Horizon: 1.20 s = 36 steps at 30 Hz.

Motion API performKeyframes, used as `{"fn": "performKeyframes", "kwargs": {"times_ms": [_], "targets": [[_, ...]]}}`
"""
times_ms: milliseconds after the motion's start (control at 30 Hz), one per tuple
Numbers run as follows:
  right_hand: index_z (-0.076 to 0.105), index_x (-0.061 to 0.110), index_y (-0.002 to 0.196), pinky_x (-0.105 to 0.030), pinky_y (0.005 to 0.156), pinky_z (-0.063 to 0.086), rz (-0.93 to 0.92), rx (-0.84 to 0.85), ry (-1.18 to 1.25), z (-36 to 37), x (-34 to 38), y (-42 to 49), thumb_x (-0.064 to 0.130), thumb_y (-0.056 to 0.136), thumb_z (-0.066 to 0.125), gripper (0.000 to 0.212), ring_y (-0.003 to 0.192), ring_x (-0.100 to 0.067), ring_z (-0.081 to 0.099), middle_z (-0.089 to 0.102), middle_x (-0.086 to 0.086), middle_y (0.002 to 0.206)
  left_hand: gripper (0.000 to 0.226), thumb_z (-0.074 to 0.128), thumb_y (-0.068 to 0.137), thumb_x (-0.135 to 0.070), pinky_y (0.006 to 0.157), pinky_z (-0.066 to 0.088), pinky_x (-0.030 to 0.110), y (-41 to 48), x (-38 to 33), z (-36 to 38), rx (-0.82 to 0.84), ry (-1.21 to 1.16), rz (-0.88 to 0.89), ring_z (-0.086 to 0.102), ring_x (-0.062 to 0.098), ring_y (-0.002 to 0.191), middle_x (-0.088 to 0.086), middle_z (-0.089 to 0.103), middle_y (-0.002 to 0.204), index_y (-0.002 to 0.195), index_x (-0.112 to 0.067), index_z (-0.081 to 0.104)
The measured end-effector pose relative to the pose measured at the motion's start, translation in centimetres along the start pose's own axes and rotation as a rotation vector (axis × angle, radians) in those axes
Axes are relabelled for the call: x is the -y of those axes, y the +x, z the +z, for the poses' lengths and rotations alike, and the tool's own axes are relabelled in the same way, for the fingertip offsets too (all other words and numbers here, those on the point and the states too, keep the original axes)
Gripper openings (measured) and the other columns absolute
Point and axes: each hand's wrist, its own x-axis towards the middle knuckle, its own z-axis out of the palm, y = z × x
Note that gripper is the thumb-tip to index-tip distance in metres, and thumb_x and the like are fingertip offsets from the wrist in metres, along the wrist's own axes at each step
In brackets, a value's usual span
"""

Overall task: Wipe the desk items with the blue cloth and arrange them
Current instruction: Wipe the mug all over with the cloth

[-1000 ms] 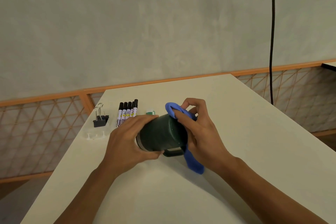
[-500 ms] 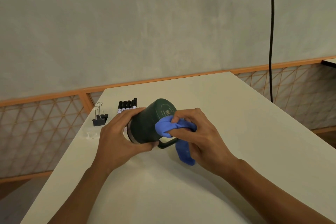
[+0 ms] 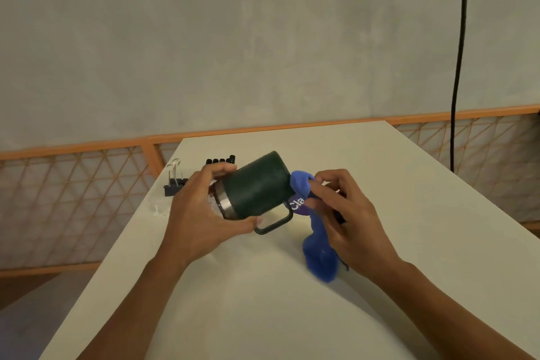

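A dark green mug (image 3: 257,184) with a steel rim lies tilted on its side above the white desk (image 3: 292,301), its base pointing away and its handle underneath. My left hand (image 3: 201,213) grips the mug around its rim end. My right hand (image 3: 347,219) holds a blue cloth (image 3: 318,254) bunched in its fingers and presses the cloth's upper fold against the mug's base edge. The rest of the cloth hangs down below that hand. White lettering shows on the cloth near the handle.
Several black markers (image 3: 220,160) lie in a row behind the mug, mostly hidden. A black binder clip (image 3: 174,184) stands at the desk's left edge. A black cable (image 3: 458,67) hangs at the right. An orange-framed mesh partition (image 3: 73,199) runs behind the desk.
The mug's base has swung upward and to the right. My right hand slid the cloth from the mug's side to its base edge. My left hand keeps its grip.
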Motion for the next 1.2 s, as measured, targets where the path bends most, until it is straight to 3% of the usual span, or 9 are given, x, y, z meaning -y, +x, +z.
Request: {"fn": "performKeyframes", "kwargs": {"times_ms": [100, 200, 333, 433, 533, 600, 767, 933, 1200], "targets": [[0.067, 0.021, 0.14, -0.016, 0.095, 0.051, 0.109, -0.004, 0.046, 0.5, 0.1, 0.0, 0.028, 0.106, 0.06, 0.036, 0.115, -0.005, 0.059, 0.052, 0.016, 0.137, 0.102, 0.096, 0.053, -0.067, 0.101, 0.058, 0.034, 0.0, -0.3, 0.2, -0.004, 0.014, 0.017, 0.06, 0.006, 0.122, -0.017, 0.061, 0.133, 0.14, -0.039, 0.05], [0.07, 0.021, 0.135, -0.013, 0.095, 0.047, 0.154, -0.064, 0.056, 1.3, 0.9, 0.2, 0.022, 0.106, 0.063, 0.029, 0.113, -0.003, 0.059, 0.056, 0.012, 0.13, 0.1, 0.101, 0.054, -0.059, 0.1, 0.054, 0.027, -0.2, -0.7, 0.9, 0.004, 0.029, 0.021, 0.059, 0.003, 0.12, -0.017, 0.059, 0.131, 0.139, -0.042, 0.05], [0.07, 0.016, 0.136, -0.023, 0.09, 0.053, 0.019, -0.018, 0.063, 2.8, 3.0, 0.4, 0.012, 0.106, 0.065, 0.031, 0.108, -0.012, 0.062, 0.06, 0.0, 0.13, 0.099, 0.105, 0.055, -0.047, 0.099, 0.052, 0.023, -0.5, -0.9, 1.7, 0.006, 0.029, 0.046, 0.058, -0.002, 0.119, -0.018, 0.059, 0.13, 0.139, -0.04, 0.052], [0.067, 0.018, 0.139, -0.015, 0.086, 0.051, -0.061, 0.073, 0.026, 2.9, 2.8, 0.5, 0.01, 0.106, 0.063, 0.034, 0.105, -0.008, 0.057, 0.054, 0.001, 0.132, 0.099, 0.105, 0.055, -0.044, 0.099, 0.051, 0.021, -0.6, -1.1, 1.7, 0.003, 0.038, 0.063, 0.058, -0.002, 0.119, -0.017, 0.058, 0.13, 0.14, -0.039, 0.054], [0.064, 0.02, 0.14, -0.007, 0.088, 0.045, 0.216, 0.076, 0.07, 2.1, 0.9, 0.9, 0.02, 0.111, 0.054, 0.031, 0.109, 0.004, 0.054, 0.048, 0.022, 0.127, 0.1, 0.103, 0.056, -0.05, 0.1, 0.046, 0.017, -0.6, -1.1, 1.4, -0.002, 0.059, 0.082, 0.053, -0.005, 0.123, -0.021, 0.054, 0.132, 0.141, -0.044, 0.051], [0.065, 0.021, 0.14, -0.004, 0.09, 0.043, 0.342, 0.043, 0.083, 1.6, -0.4, 1.0, 0.028, 0.112, 0.051, 0.033, 0.115, 0.008, 0.052, 0.05, 0.02, 0.123, 0.101, 0.101, 0.058, -0.054, 0.102, 0.046, 0.019, -0.5, -1.4, 1.4, 0.01, 0.038, 0.086, 0.051, -0.006, 0.126, -0.031, 0.05, 0.132, 0.143, -0.048, 0.046], [0.067, 0.026, 0.136, -0.007, 0.092, 0.045, 0.42, 0.116, 0.173, 1.4, -1.8, 0.8, 0.033, 0.11, 0.055, 0.029, 0.115, 0.004, 0.056, 0.056, 0.018, 0.124, 0.108, 0.099, 0.057, -0.052, 0.111, 0.047, 0.026, -0.7, -2.1, 1.7, 0.013, -0.058, 0.087, 0.051, 0.002, 0.136, -0.031, 0.053, 0.141, 0.149, -0.039, 0.045], [0.072, 0.029, 0.126, -0.02, 0.094, 0.051, 0.404, 0.224, 0.2, 1.7, -3.0, 0.2, 0.027, 0.108, 0.061, 0.021, 0.113, -0.004, 0.061, 0.058, 0.016, 0.122, 0.114, 0.105, 0.059, -0.049, 0.11, 0.044, 0.014, -1.1, -3.0, 2.1, 0.036, -0.119, 0.062, 0.052, 0.006, 0.141, -0.022, 0.056, 0.146, 0.153, -0.041, 0.042], [0.067, 0.044, 0.13, -0.034, 0.096, 0.059, 0.539, 0.054, 0.338, 0.0, -2.0, 1.2, 0.041, 0.105, 0.063, 0.025, 0.11, -0.003, 0.069, 0.069, 0.026, 0.124, 0.12, 0.104, 0.065, -0.036, 0.119, 0.048, 0.035, -1.4, -3.4, 2.7, 0.115, -0.155, 0.043, 0.047, 0.009, 0.145, -0.024, 0.052, 0.146, 0.161, -0.043, 0.032]]}}
